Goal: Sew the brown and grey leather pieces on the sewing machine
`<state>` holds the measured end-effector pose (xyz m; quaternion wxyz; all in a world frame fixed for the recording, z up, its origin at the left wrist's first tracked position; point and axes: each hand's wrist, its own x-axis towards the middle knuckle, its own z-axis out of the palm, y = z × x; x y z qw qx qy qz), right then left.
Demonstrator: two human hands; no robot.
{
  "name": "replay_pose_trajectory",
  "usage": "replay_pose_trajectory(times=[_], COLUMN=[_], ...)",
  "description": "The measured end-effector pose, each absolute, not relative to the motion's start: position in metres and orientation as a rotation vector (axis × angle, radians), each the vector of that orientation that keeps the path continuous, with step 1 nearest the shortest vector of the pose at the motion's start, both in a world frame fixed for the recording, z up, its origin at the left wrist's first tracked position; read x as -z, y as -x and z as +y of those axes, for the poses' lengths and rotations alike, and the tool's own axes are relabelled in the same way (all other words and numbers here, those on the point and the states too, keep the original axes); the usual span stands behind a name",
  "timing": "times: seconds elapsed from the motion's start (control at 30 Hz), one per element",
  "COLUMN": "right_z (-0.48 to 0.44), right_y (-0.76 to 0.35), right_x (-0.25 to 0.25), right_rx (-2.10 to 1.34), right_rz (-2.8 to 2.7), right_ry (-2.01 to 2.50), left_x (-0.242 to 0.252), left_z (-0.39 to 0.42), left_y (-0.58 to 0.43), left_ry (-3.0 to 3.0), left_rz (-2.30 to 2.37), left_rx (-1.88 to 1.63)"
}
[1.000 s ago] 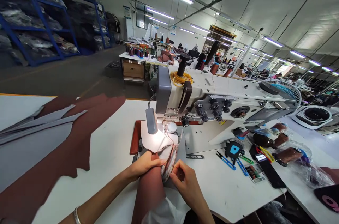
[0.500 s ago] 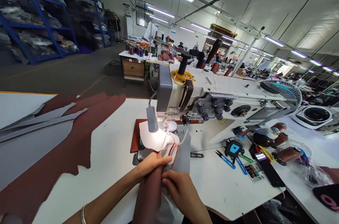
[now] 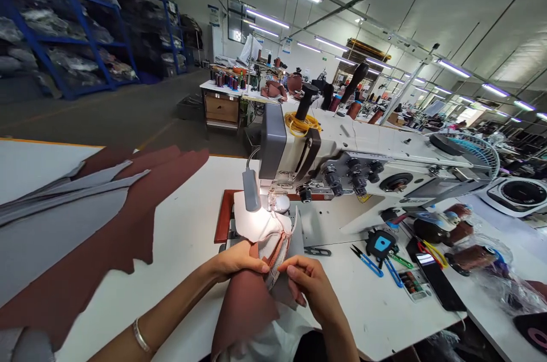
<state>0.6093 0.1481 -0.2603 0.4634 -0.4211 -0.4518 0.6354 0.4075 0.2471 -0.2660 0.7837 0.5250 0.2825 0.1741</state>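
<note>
A brown leather piece [image 3: 245, 299] with a pale grey backing hangs from the sewing machine's lit needle area over the table's front edge. My left hand [image 3: 239, 259] is closed on it, thumb on top beside the folded seam [image 3: 280, 245]. On the seam's right side, my right hand [image 3: 310, 282] has its thumb and index finger bent together at the edge, the other fingers curled; the exact contact is partly hidden. The sewing machine's presser foot [image 3: 272, 200] stands just beyond the work, under a small lamp [image 3: 251, 190]. A loose pale strip [image 3: 294, 219] sticks up at the seam.
More brown and grey pieces [image 3: 128, 219] lie layered on the left of the table. To the right are blue thread snips [image 3: 367, 262], a tape measure [image 3: 380, 243], a phone [image 3: 440, 279] and thread spools [image 3: 472, 259]. The machine arm [image 3: 376, 151] spans the back.
My right hand has moved up and right to the seam edge. The brown leather has spread wider below my left hand, and the seam shows more openly. The view has shifted slightly.
</note>
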Motion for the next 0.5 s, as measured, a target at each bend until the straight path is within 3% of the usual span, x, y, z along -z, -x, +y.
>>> replay_pose_trajectory(times=[0.5], right_z=[0.156], right_y=[-0.603], right_x=[0.258], right_rx=[-1.386], right_rz=[-1.015], right_ry=[1.090], left_x=[0.262], left_z=[0.242], left_y=[-0.415], left_ry=[-1.239], left_rz=[0.769], left_rx=[-0.376])
